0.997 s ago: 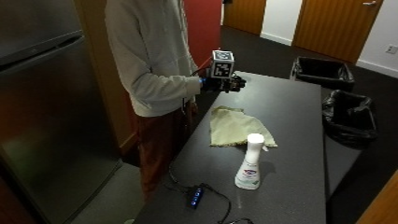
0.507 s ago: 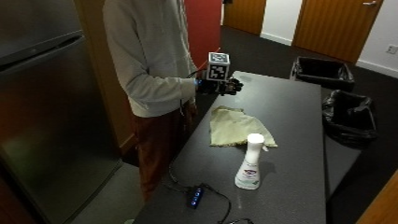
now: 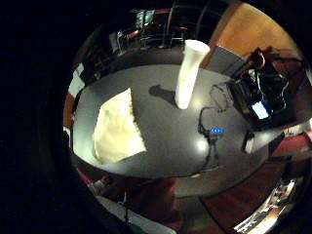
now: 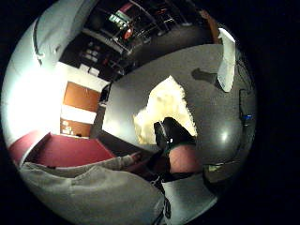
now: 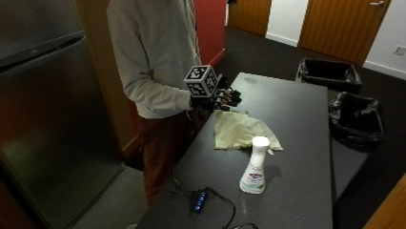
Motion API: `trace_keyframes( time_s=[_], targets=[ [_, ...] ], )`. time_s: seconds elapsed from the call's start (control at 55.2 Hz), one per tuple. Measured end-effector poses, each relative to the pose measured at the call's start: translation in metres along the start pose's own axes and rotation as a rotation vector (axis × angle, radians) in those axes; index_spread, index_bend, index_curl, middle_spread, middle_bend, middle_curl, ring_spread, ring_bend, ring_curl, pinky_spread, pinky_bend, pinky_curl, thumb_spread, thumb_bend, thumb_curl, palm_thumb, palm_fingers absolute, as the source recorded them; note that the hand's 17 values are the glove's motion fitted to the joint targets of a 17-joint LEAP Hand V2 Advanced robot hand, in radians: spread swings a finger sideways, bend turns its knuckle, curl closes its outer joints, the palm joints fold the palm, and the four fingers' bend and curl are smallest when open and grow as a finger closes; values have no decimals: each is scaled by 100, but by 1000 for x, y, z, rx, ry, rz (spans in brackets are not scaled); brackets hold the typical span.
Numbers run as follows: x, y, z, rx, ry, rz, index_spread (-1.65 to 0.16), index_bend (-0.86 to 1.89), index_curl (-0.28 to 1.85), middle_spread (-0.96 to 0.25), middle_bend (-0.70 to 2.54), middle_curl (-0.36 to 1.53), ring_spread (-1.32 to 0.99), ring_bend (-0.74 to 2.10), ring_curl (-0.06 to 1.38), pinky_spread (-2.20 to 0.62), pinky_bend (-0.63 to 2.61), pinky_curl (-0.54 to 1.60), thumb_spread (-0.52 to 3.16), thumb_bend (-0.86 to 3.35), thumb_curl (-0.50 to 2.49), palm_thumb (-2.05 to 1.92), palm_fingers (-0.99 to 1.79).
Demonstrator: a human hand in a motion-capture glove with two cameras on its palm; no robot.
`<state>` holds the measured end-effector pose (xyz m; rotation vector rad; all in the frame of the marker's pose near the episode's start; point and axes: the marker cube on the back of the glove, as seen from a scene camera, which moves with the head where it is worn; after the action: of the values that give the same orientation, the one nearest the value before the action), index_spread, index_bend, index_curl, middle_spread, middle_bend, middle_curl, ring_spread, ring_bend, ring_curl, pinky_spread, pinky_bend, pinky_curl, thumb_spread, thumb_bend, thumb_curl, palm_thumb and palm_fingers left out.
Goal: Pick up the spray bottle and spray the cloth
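Note:
In the outside view a white spray bottle stands upright on the dark grey table, near its front end. A pale yellow cloth lies flat and crumpled further back, apart from the bottle. My gloved right hand hovers above the table's left edge, just beyond the cloth's far corner, with relaxed fingers that hold nothing. Both palm views look down the table at the cloth and the bottle. A gloved finger shows in the thumb side view.
A small blue-lit device with a black cable lies at the table's front left, near the bottle. Two black bins stand to the right of the table. A steel fridge is on the left.
The gloved hand has sunk a little and drawn slightly toward the person's body. Cloth and bottle have not moved.

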<state>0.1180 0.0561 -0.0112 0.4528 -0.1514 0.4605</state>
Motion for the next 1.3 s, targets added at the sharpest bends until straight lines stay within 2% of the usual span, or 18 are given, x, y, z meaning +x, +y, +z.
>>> trace_keyframes(
  time_s=[0.236,0.507,0.761,1.305],
  targets=[
    [50,-18,1,192,-215,249,-27,11,25,-6,27,33,-1,30,23,19,31,33,94,-3,39,72,23],
    [79,-37,23,327,-404,415,-22,11,23,-3,26,34,-1,35,26,18,34,34,94,-3,40,72,22],
    [98,-55,48,343,-501,496,-20,12,22,-3,27,36,0,36,28,16,36,35,95,-3,41,72,21],
    [122,-103,93,395,-680,577,-20,12,22,-5,32,38,1,34,28,16,35,35,93,-3,42,73,22]
  ],
)
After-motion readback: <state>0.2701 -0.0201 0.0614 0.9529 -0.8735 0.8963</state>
